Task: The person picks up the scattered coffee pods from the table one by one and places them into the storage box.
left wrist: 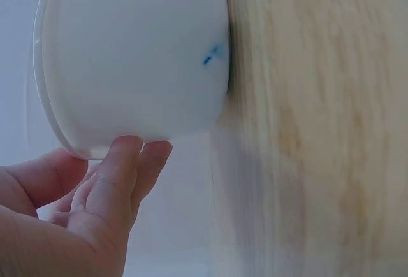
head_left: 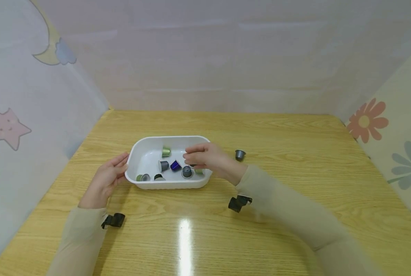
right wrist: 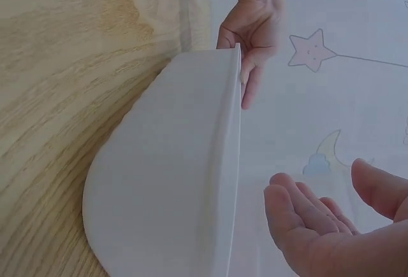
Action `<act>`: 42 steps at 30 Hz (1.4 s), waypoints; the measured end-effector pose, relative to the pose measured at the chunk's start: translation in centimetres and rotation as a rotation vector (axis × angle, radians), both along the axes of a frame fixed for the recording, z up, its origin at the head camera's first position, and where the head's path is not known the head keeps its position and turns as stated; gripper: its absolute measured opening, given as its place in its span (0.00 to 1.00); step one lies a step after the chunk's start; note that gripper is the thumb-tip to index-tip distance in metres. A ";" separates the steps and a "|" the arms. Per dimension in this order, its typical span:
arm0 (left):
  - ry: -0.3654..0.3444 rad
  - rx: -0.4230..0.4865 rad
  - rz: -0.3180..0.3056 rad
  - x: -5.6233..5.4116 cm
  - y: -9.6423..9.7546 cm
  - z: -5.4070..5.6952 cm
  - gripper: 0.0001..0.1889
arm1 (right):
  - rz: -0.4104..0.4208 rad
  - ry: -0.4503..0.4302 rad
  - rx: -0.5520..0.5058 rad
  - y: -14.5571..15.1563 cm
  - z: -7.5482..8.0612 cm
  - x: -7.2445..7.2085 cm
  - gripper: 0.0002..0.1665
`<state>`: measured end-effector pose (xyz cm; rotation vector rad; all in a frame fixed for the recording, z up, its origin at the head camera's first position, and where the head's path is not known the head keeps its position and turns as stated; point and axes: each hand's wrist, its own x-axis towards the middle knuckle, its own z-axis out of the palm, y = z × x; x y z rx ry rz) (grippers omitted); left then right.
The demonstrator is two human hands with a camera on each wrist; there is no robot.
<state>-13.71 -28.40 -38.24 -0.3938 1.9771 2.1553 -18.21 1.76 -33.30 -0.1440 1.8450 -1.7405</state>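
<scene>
A white plastic tub stands on the table, with several coffee capsules inside. Among them are a green capsule, a grey capsule, a blue capsule and a dark grey capsule. My left hand holds the tub's left end, thumb at the rim and fingertips against the outer wall. Over the right part of the tub hovers my right hand, thumb apart from the loosely bent fingers and nothing between them. It partly hides the capsules beneath.
One grey capsule stands on the wooden table, right of the tub. Black wrist cameras are strapped to both sleeves. Pale printed sheets rise behind the table and at both sides.
</scene>
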 end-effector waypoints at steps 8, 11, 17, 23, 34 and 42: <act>-0.007 -0.017 -0.003 -0.1 -0.2 0.0 0.31 | 0.001 0.050 0.010 2.7 0.6 0.2 0.23; -0.003 -0.011 -0.002 -0.2 -0.2 0.0 0.31 | 0.001 0.090 0.007 3.7 0.7 0.0 0.24; 0.003 -0.007 -0.002 -0.3 -0.1 0.0 0.31 | -0.038 0.162 -0.005 5.7 0.9 -0.2 0.24; 0.002 -0.026 -0.002 -0.2 -0.1 0.1 0.31 | -0.064 0.197 0.001 7.0 0.7 -0.4 0.25; -0.004 -0.017 -0.006 -0.2 -0.1 0.1 0.31 | -0.162 0.220 0.000 8.9 -0.7 -0.4 0.26; -0.003 -0.038 -0.007 -0.1 -0.1 0.1 0.31 | -0.213 0.240 0.045 9.9 -1.8 -0.3 0.26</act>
